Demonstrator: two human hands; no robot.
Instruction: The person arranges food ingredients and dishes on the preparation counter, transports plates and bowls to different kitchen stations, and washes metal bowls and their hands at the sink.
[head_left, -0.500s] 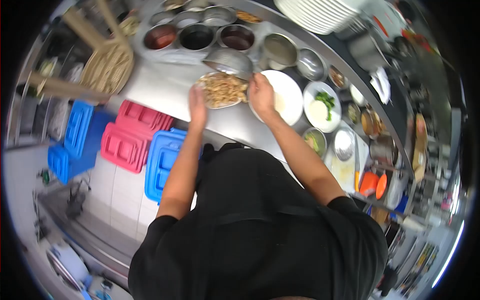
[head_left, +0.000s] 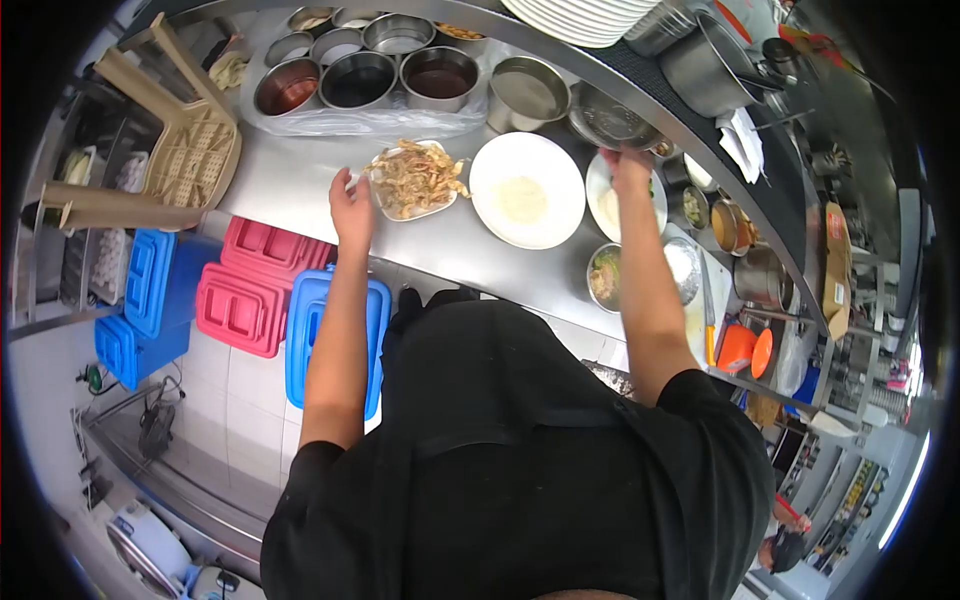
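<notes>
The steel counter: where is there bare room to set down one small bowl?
Bare counter lies between the tan woven object and the left hand. A strip also shows in front of the large white plate. The right side is crowded with the small metal bowl, knife and cutting board.

Stacked plates (head_left: pixel 585 18) cut off at top edge, oval plate (head_left: pixel 603 208) partly hidden behind right hand (head_left: pixel 629 172).
</notes>
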